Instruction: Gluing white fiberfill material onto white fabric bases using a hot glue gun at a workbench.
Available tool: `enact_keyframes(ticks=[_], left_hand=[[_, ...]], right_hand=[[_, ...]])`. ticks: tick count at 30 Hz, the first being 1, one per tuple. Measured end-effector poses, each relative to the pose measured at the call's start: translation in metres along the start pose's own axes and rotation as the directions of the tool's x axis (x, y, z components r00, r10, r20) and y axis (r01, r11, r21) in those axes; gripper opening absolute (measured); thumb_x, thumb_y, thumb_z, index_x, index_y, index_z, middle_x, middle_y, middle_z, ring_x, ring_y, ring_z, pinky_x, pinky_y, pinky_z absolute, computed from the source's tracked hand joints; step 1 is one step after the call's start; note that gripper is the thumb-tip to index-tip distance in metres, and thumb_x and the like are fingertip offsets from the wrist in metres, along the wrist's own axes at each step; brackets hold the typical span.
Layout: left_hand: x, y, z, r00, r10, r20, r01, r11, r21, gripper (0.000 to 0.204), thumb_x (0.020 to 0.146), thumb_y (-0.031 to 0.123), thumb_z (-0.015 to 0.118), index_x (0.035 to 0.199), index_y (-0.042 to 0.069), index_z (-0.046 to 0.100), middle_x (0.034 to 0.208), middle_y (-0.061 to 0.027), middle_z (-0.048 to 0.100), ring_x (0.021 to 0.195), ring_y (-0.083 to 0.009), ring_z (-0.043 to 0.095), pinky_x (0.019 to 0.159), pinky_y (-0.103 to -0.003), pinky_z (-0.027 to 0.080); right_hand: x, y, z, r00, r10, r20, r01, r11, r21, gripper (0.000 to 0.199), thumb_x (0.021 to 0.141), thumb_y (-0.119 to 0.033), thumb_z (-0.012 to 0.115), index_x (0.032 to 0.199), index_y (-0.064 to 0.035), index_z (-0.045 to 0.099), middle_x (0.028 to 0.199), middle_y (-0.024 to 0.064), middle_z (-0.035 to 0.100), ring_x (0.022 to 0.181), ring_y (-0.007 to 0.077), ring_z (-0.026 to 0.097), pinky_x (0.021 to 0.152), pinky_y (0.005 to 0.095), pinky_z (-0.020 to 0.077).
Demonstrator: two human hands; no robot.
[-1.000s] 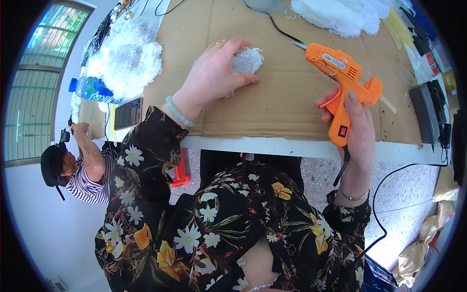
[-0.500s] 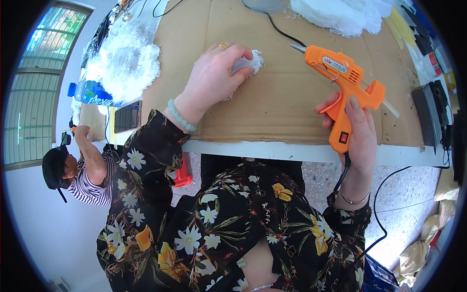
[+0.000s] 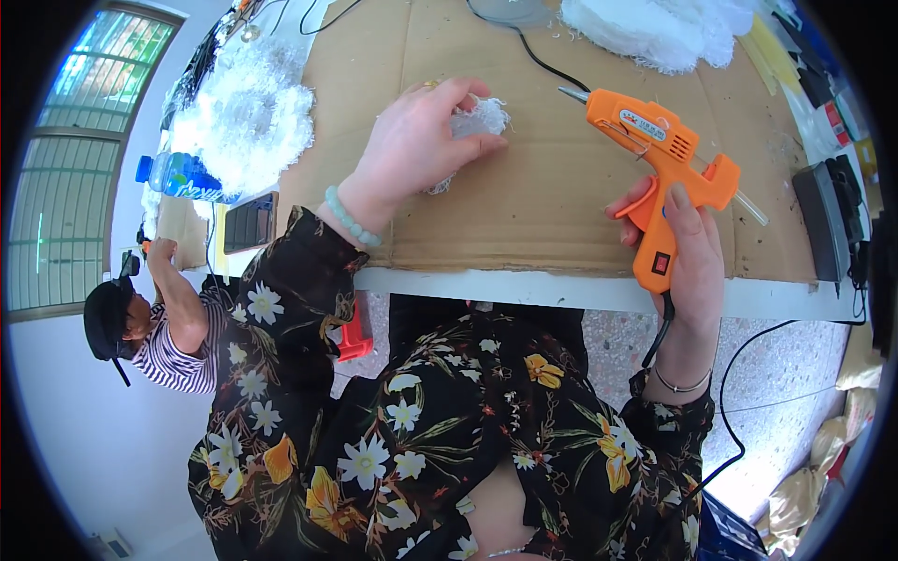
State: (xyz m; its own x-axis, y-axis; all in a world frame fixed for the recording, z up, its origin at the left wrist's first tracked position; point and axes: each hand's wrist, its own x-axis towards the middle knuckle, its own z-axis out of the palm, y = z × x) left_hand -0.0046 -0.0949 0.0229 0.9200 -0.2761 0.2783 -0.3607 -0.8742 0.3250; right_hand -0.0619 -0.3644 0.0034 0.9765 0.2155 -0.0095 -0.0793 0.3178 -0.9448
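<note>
My left hand (image 3: 412, 140) curls over a small piece of white mesh fabric (image 3: 482, 118) on the brown cardboard (image 3: 524, 215). Thumb and forefinger sit on either side of the frayed piece, and part of it is hidden under the palm. My right hand (image 3: 687, 248) is wrapped round the handle of an orange glue gun (image 3: 655, 140), with fingers at its trigger. Its metal nozzle points up and left, above the cardboard and apart from the fabric. A clear glue stick (image 3: 751, 208) juts from the gun's back end.
White fluffy mesh lies in a heap (image 3: 248, 117) at the left and another (image 3: 645, 33) at the far side. A blue-capped bottle (image 3: 178, 176) and a phone (image 3: 251, 222) are at left. A black power cord (image 3: 734, 411) hangs at right. Another person (image 3: 173, 327) works beyond the left edge.
My left thumb and forefinger have spread farther apart around the white fabric, baring more of it. The right hand and glue gun hold still.
</note>
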Motion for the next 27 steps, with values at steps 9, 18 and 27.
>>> enact_keyframes(ticks=[9,18,27], left_hand=[[0.019,-0.018,-0.003,0.936,-0.244,0.254,0.329,0.864,-0.382,0.038,0.08,0.016,0.073,0.115,0.008,0.061,0.089,-0.0013,0.062,0.079,-0.0103,0.056,0.075,-0.026,0.048],[-0.016,-0.017,-0.015,0.997,0.072,0.037,-0.065,0.981,-0.183,0.05,0.073,0.02,0.077,0.118,0.009,0.059,0.102,-0.0093,0.064,0.093,-0.0244,0.06,0.082,-0.035,0.048],[-0.024,0.001,-0.009,0.885,0.449,-0.128,-0.394,0.865,0.311,0.028,0.065,0.011,0.075,0.089,0.01,0.062,0.096,-0.0038,0.06,0.096,-0.0247,0.056,0.083,-0.039,0.044]], right_hand=[[0.001,0.0,0.003,1.0,-0.002,-0.003,0.002,1.0,0.012,0.04,0.097,-0.036,0.046,0.104,0.0018,0.056,0.086,0.0157,0.066,0.067,0.0102,0.056,0.06,0.022,0.0449],[-0.003,-0.003,0.002,1.0,0.003,-0.002,-0.003,1.0,0.011,0.039,0.097,-0.035,0.045,0.104,0.0019,0.056,0.086,0.0162,0.066,0.066,0.0113,0.056,0.06,0.0225,0.0448],[-0.004,-0.001,0.001,1.0,-0.006,-0.025,0.006,1.0,0.004,0.04,0.097,-0.035,0.046,0.105,0.0028,0.056,0.086,0.0171,0.065,0.066,0.0123,0.055,0.06,0.0235,0.0444]])
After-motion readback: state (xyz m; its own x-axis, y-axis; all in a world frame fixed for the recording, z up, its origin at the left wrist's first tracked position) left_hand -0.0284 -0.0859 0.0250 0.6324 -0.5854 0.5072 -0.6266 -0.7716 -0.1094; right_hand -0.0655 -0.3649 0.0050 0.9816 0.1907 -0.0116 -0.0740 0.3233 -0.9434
